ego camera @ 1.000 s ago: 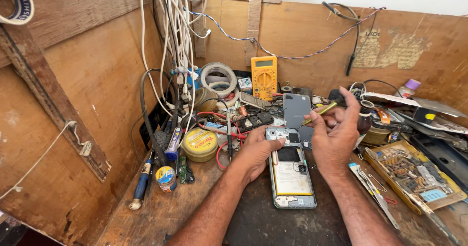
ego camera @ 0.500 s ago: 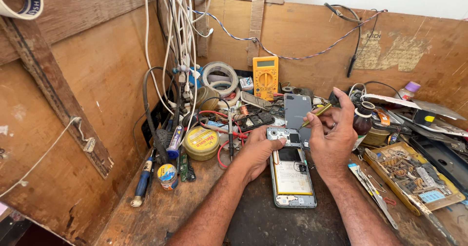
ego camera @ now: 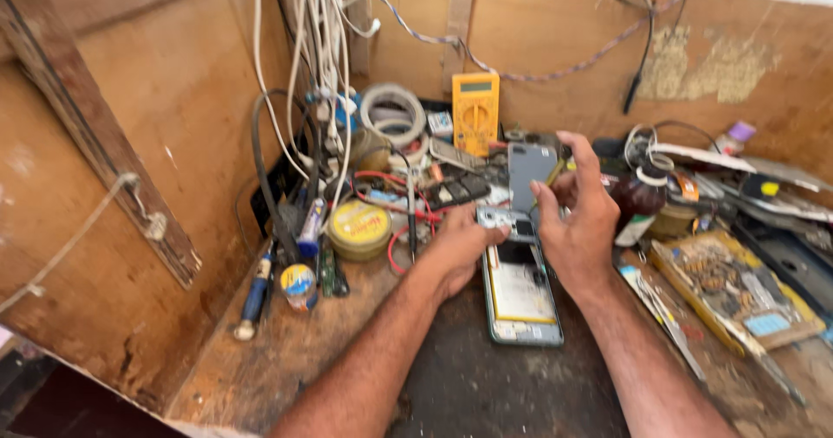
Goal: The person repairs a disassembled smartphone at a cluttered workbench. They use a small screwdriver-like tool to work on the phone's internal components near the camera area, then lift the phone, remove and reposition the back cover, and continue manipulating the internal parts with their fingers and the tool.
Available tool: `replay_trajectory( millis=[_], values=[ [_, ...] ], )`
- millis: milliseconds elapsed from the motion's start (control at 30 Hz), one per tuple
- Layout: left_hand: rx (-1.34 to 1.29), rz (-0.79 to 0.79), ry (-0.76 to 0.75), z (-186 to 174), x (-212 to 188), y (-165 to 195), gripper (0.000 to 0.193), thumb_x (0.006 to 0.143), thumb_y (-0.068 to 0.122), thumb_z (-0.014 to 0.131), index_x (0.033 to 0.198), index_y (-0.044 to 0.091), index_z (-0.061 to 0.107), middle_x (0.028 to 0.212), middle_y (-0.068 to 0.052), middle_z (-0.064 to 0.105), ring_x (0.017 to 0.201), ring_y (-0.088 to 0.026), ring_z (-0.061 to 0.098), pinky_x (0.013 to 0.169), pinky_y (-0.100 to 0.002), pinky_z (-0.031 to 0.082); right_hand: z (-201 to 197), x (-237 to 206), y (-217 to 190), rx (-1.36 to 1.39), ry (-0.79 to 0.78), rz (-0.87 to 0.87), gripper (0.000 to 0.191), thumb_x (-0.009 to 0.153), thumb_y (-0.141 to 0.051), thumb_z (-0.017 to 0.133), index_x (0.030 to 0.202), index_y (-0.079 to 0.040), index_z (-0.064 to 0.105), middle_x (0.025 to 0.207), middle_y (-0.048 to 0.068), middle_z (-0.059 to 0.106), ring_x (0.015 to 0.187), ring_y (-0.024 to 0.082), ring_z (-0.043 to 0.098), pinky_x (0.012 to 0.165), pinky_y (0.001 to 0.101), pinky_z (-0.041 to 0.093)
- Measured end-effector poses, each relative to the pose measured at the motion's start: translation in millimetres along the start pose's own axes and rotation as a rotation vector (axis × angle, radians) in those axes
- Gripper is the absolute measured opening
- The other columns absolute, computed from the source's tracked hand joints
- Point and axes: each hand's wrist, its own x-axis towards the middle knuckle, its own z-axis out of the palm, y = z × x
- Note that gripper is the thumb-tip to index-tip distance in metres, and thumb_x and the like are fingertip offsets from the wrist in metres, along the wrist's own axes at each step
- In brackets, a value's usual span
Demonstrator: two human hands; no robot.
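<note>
An opened phone (ego camera: 521,290) lies flat on the bench (ego camera: 486,386), back off, between both hands. The left hand (ego camera: 460,245) rests on its upper left edge, grip narrow, fingertips on the top end. The right hand (ego camera: 577,217) hovers above its top, fingers curled loosely, holding nothing clear. Just behind stand a grey cover (ego camera: 530,173), a yellow multimeter (ego camera: 475,113) and a yellow tin (ego camera: 359,228).

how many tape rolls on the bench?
2 that I can tell. Both white tape rolls sit at the back: one stands just left of the yellow multimeter, a second lies below it. The clutter may hide more.
</note>
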Motion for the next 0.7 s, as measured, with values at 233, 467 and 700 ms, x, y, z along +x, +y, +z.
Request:
replay_trajectory(
  millis=[233,467,700],
  values=[
    [-0.026,-0.008,-0.052,-6.5,1.3,-5.4,0.036,0.086,-0.010,0.063,0.122,-0.003,0.065,0.113,-0.009,0.071,0.102,-0.019,0.066,0.093,-0.037,0.053,0.8,-7.8,11.9,0.169,-0.044,0.019,0.068,0.099,0.011,0.060,0.158,-0.010,0.034,0.088,0.002,0.066,0.083,0.009,0.071,0.075,0.0256,0.058],
    [-0.095,-0.068,-0.103,-2.9,-1.9,3.2,0.037,0.087,-0.009,0.062,0.124,-0.003,0.063,0.112,-0.011,0.071,0.102,-0.021,0.068,0.093,-0.039,0.056,-3.9,-8.7,16.2,0.154,0.050,0.044,0.070,0.097,0.009,0.077,0.156,-0.011,0.045,0.093,0.008,0.063,0.086,0.013,0.064,0.078,0.0284,0.056],
    [-0.049,-0.064,-0.098,-3.5,0.5,4.3,0.036,0.087,-0.010,0.064,0.123,-0.004,0.063,0.111,-0.012,0.071,0.101,-0.021,0.068,0.091,-0.038,0.056,-3.6,-8.2,13.1,0.424,0.009,0.190,0.064,0.095,0.004,0.058,0.153,-0.012,0.035,0.094,-0.002,0.067,0.091,0.005,0.071,0.087,0.0221,0.061]
  ],
)
